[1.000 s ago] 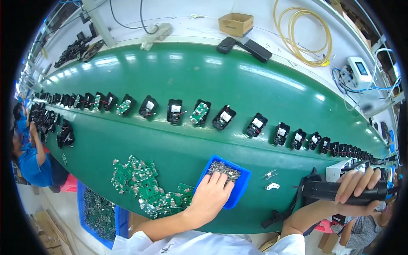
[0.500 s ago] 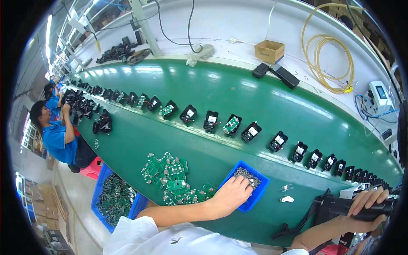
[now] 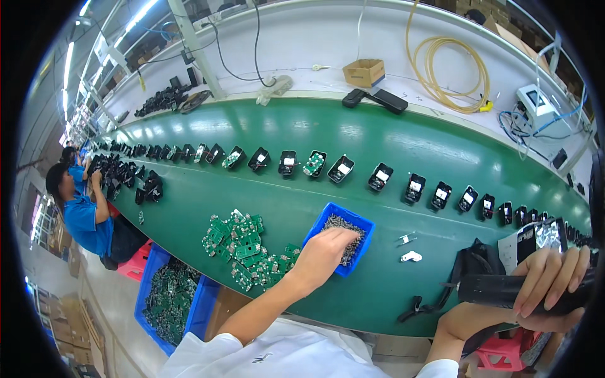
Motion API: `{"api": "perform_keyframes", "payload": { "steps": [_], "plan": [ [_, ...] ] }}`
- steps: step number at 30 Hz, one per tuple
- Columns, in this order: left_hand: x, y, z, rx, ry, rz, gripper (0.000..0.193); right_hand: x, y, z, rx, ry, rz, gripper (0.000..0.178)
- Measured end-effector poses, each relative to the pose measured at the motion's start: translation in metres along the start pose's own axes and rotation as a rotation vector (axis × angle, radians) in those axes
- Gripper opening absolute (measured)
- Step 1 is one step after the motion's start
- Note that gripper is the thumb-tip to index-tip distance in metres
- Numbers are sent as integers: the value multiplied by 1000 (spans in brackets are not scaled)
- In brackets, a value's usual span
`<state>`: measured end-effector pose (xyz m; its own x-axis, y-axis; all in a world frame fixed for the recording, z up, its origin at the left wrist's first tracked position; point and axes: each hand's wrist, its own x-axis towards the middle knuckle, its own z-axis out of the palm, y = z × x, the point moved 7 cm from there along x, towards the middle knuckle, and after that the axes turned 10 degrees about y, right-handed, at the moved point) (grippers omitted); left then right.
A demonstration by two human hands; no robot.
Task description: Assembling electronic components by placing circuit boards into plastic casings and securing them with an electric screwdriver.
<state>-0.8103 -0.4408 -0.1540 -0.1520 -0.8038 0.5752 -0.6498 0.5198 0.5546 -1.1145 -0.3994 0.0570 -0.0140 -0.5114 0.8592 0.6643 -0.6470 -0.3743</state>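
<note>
My left hand (image 3: 322, 255) reaches into a small blue tray (image 3: 370, 234) of tiny metal screws (image 3: 340, 222). Its fingertips are pinched together over the screws; whatever they grip is too small to make out. At the lower right, my right hand (image 3: 549, 283) is wrapped round a black electric screwdriver (image 3: 488, 292), held sideways with its thin bit pointing left. Left of the tray lies a loose pile of green circuit boards (image 3: 236, 242). Beyond it, black plastic housings (image 3: 340, 170) run in a long row across the green bench, some with a green board on top.
A white plastic part (image 3: 411, 256) and a small metal piece (image 3: 406, 239) lie right of the tray. A black strap (image 3: 419, 309) rests near the bench edge. A blue bin (image 3: 203, 309) of boards stands below at left. Another person (image 3: 87, 217) sits farther left. Red stool (image 3: 501, 353) at lower right.
The whole view has shifted, so bench things appear farther left. My left hand stays at the screw tray, fingers now pinched tighter. The screwdriver's bit has come into sight in my right hand.
</note>
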Motion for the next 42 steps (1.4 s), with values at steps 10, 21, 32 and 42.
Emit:
{"api": "perform_keyframes", "payload": {
  "steps": [10,21,32,42],
  "plan": [
    [1,21,-3,-160,14,-124,19,-12,1,15,102,-66,-3,44],
    [2,102,-1,-882,-2,45,30,-14,36,20,337,92,76,33],
    [-5,107,1,-759,28,98,29,-14,42,17,215,-176,253,55],
    [-22,98,39,-1230,-264,-314,27,-6,50,27,374,159,211,29]
  ]
}}
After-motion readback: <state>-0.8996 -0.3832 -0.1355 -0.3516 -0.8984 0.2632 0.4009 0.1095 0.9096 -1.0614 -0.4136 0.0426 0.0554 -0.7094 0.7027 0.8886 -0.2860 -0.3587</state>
